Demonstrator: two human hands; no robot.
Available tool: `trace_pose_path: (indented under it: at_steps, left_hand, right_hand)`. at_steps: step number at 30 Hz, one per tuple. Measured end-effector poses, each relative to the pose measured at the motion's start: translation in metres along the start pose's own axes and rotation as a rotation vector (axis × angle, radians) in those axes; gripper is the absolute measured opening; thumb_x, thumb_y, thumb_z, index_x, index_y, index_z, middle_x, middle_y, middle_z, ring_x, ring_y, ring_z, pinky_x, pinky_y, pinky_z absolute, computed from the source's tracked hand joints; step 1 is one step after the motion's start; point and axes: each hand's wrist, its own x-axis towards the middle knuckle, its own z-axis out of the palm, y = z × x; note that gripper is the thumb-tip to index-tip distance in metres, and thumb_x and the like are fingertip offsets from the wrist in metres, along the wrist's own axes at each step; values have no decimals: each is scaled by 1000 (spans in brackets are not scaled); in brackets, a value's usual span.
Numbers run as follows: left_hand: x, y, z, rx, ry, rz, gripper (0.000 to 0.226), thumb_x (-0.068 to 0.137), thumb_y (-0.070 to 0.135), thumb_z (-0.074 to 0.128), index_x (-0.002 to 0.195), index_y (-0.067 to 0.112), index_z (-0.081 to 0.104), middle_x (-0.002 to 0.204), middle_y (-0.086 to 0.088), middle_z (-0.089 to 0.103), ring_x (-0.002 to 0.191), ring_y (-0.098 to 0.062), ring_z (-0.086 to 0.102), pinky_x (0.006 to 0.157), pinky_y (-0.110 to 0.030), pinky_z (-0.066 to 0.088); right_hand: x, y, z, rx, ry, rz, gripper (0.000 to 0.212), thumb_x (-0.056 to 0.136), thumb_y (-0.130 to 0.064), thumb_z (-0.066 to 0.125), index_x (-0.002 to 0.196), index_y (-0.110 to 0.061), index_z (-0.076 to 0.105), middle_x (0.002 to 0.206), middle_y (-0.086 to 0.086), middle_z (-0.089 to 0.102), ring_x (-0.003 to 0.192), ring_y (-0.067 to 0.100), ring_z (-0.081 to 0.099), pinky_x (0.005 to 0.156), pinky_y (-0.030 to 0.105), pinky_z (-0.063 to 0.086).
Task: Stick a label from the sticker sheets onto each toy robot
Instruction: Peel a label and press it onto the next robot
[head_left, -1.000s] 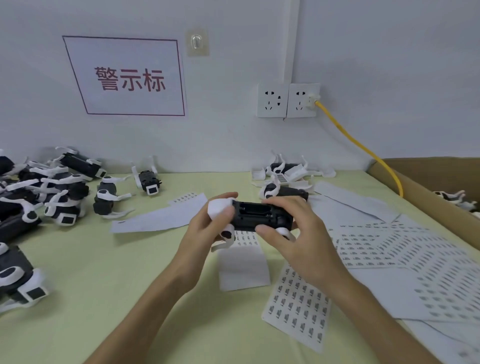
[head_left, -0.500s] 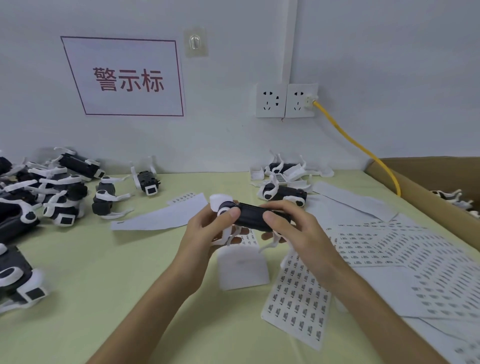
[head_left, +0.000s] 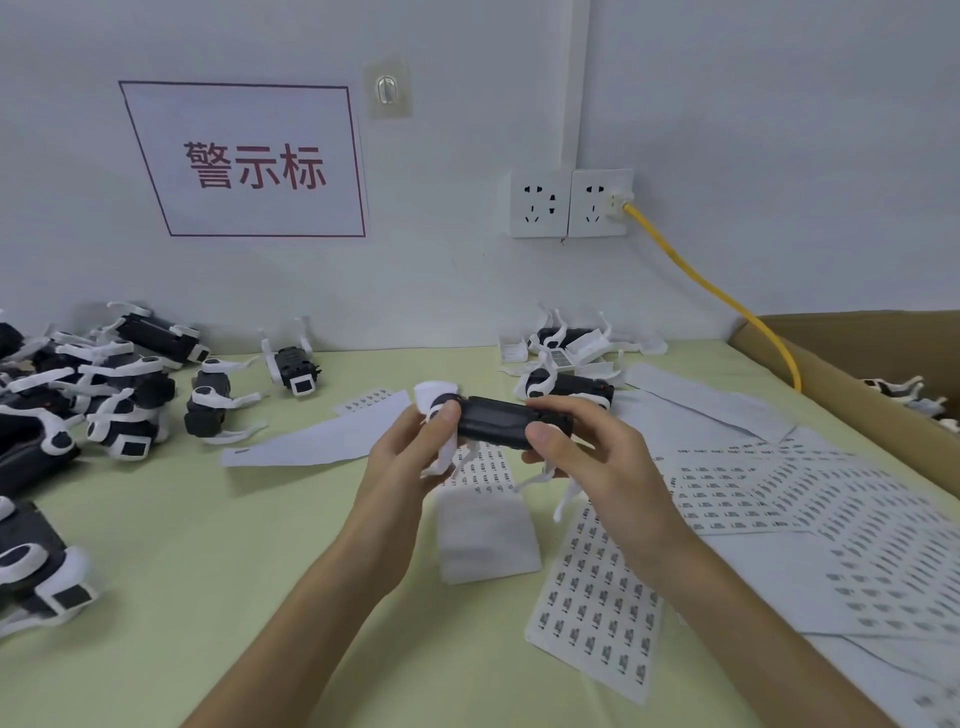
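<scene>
Black with white legs, the robot (head_left: 511, 423) is hanging above the surface (head_left: 208, 545), lying level between both hands. The left hand (head_left: 410, 467) is gripping its white-tipped end at 9 o'clock, thumb curled on top and fingers wrapped underneath. The right hand (head_left: 587, 462) is pinching the other end at 3 o'clock, thumb pressing the near side and fingers curling behind. The robot's thin white legs are dangling below, between the two palms. Sheets (head_left: 597, 608) of stickers are lying flat at 5 o'clock from the hands, just beneath the right wrist, with more spreading toward 3 o'clock. A pile (head_left: 104, 395) of other robots is sitting at 9 o'clock, well apart, and a small cluster (head_left: 566, 369) is lying just beyond the hands at 12 o'clock. A cardboard box (head_left: 841, 384) is standing at 2 o'clock.
</scene>
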Motion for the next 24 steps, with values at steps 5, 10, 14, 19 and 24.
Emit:
trace_pose_path:
  at_steps: [5, 10, 14, 19, 24]
  left_hand:
    - [4, -3, -3, 18, 289, 28, 49, 75, 50, 81, 105, 13, 71, 97, 2, 73, 86, -17, 67, 75, -27, 52]
    - [-4, -1, 9, -65, -190, -96, 48, 93, 47, 72, 127, 14, 71, 117, -6, 76, 85, -18, 67, 73, -26, 55]
    - [-10, -8, 25, -93, -167, -31, 51, 104, 49, 53, 139, 14, 63, 136, -9, 68, 115, -29, 65, 94, -43, 52]
    - [-11, -5, 19, -179, -73, 4, 55, 99, 43, 51, 132, 2, 64, 130, -27, 67, 123, -43, 61, 98, -45, 50]
    - [-12, -8, 22, -102, -124, 63, 55, 105, 40, 57, 124, -11, 64, 120, -34, 68, 100, -39, 68, 96, -46, 50]
  right_hand:
    - [3, 4, -4, 35, 271, 7, 27, 87, -36, 73, 112, -27, 68, 101, -9, 73, 93, 11, 73, 85, 30, 59]
    - [0, 1, -4, 45, 235, -101, 34, 87, -29, 78, 118, -23, 64, 113, -4, 70, 103, 10, 70, 91, 29, 56]
    - [-10, 3, 9, -43, 47, -151, 40, 78, -23, 79, 113, -28, 62, 108, -6, 71, 105, 12, 69, 88, 25, 55]
    - [-15, 3, 15, -126, -15, -162, 36, 81, -28, 75, 114, -30, 60, 113, -9, 70, 113, 13, 66, 103, 36, 49]
    - [-10, -3, 10, -166, 45, -190, 31, 82, -34, 72, 112, -32, 65, 114, -14, 70, 109, 10, 65, 94, 28, 50]
